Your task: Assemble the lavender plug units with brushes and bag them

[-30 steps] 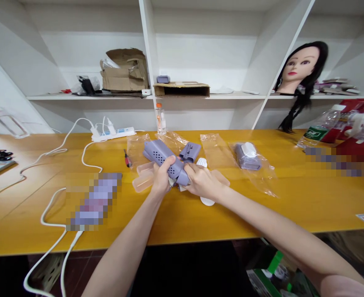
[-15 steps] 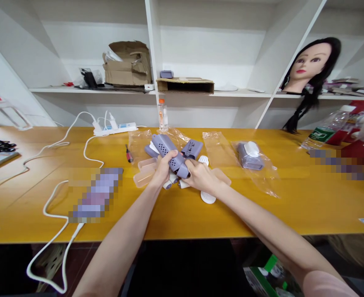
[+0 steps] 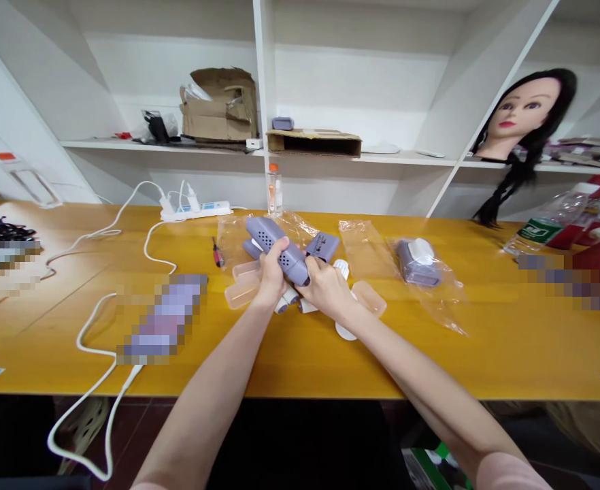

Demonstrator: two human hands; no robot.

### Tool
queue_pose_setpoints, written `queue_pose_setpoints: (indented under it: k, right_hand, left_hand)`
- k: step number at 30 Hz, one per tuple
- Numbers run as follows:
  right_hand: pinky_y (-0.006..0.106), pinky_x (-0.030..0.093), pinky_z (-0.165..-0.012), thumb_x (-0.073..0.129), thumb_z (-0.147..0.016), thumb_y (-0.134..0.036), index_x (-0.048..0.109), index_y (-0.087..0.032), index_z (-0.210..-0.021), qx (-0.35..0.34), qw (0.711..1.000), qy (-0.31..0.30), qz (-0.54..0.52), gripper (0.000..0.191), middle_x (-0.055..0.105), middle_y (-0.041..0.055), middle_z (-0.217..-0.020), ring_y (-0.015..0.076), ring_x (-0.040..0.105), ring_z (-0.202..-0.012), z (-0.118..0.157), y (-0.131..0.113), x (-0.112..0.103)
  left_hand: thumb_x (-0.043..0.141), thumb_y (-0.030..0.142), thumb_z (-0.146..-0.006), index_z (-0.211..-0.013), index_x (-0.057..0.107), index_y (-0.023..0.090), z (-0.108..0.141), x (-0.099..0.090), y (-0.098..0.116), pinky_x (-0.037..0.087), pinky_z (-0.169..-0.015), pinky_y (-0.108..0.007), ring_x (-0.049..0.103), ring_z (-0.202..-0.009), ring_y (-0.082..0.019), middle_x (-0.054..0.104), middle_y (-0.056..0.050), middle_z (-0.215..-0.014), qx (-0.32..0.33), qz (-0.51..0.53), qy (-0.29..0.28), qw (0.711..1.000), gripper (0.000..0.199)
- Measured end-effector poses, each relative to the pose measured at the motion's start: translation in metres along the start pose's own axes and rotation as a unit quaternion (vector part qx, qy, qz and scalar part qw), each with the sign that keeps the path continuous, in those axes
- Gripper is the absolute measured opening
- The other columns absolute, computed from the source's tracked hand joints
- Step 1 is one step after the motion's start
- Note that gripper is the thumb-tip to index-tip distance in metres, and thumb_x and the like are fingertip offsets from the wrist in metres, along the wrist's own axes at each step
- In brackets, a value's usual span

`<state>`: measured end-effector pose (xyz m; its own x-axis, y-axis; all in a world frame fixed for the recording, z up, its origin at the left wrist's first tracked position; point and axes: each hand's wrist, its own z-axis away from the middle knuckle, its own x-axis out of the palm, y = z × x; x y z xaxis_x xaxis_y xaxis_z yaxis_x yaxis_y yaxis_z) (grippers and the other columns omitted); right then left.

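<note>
Nearest you, left of the perforated purple casing [image 3: 278, 252], a pixelated flat device [image 3: 167, 316] lies with a white cable [image 3: 109, 435] at its near end. A white disc [image 3: 346, 330] lies right of the casing and nearer you. Your left hand [image 3: 273, 273] is wrapped around the casing's middle, thumb on top; your right hand [image 3: 325, 288] is curled closed at its near-right end, its fingertips partly hidden. The casing is tilted above the table [image 3: 484, 340], over white cylinders [image 3: 288, 299]. Clear trays [image 3: 243, 292] lie to its left, a clear lid [image 3: 369, 299] to its right. Beyond your right hand is a dark-marked purple piece [image 3: 323, 245]; farther right of the casing, a purple unit [image 3: 418, 265] sits on clear plastic. Behind the casing stands an orange-capped bottle [image 3: 274, 194], and above that a cardboard box [image 3: 313, 144] rests on the shelf [image 3: 402, 158].
</note>
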<state>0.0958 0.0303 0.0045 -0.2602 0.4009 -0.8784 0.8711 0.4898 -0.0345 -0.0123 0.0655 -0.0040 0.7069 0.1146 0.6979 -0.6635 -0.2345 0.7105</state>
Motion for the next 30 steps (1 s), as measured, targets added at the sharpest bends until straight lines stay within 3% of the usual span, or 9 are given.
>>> queue_pose_setpoints:
  k: [6, 19, 26, 30]
  right_hand:
    - [0.027, 0.04, -0.062, 0.054, -0.078, -0.03, 0.05, -0.013, -0.095, -0.043, 0.999, 0.004, 0.006, 0.024, 0.063, 0.0113, -0.092, 0.0221, 0.061, -0.079, 0.004, 0.004, 0.003]
    - [0.026, 0.039, -0.061, 0.05, -0.078, -0.027, 0.049, -0.017, -0.098, -0.029, 0.997, 0.061, -0.031, 0.022, 0.061, 0.0106, -0.101, 0.0219, 0.06, -0.083, -0.003, 0.005, 0.003]
    - [0.029, 0.042, -0.059, 0.053, -0.075, -0.035, 0.039, -0.018, -0.117, 0.046, 0.992, 0.021, -0.118, 0.048, 0.065, 0.0098, -0.096, 0.0242, 0.063, -0.075, -0.006, -0.003, -0.004]
    - [0.033, 0.045, -0.072, 0.054, -0.072, -0.032, 0.033, -0.018, -0.128, 0.034, 0.985, 0.041, -0.166, 0.061, 0.061, 0.0112, -0.11, 0.0251, 0.061, -0.089, -0.007, -0.005, -0.002]
  left_hand:
    - [0.066, 0.033, -0.057, -0.069, 0.06, 0.013, -0.004, -0.007, 0.012, 0.051, -0.07, -0.036, 0.065, -0.07, -0.023, 0.065, -0.005, -0.062, -0.04, -0.041, -0.042, 0.997, 0.023]
    - [0.061, 0.035, -0.061, -0.072, 0.061, 0.014, 0.003, 0.0, 0.004, 0.05, -0.076, -0.034, 0.065, -0.077, -0.022, 0.067, -0.005, -0.07, 0.041, 0.033, -0.044, 0.998, 0.023]
    - [0.061, 0.033, -0.061, -0.072, 0.063, 0.013, 0.008, 0.004, 0.0, 0.05, -0.073, -0.033, 0.064, -0.069, -0.019, 0.066, -0.005, -0.07, 0.093, 0.041, -0.037, 0.994, 0.022]
    - [0.063, 0.033, -0.062, -0.073, 0.063, 0.014, 0.01, 0.006, -0.004, 0.049, -0.072, -0.032, 0.062, -0.067, -0.017, 0.065, -0.004, -0.071, 0.128, 0.041, 0.003, 0.991, 0.022]
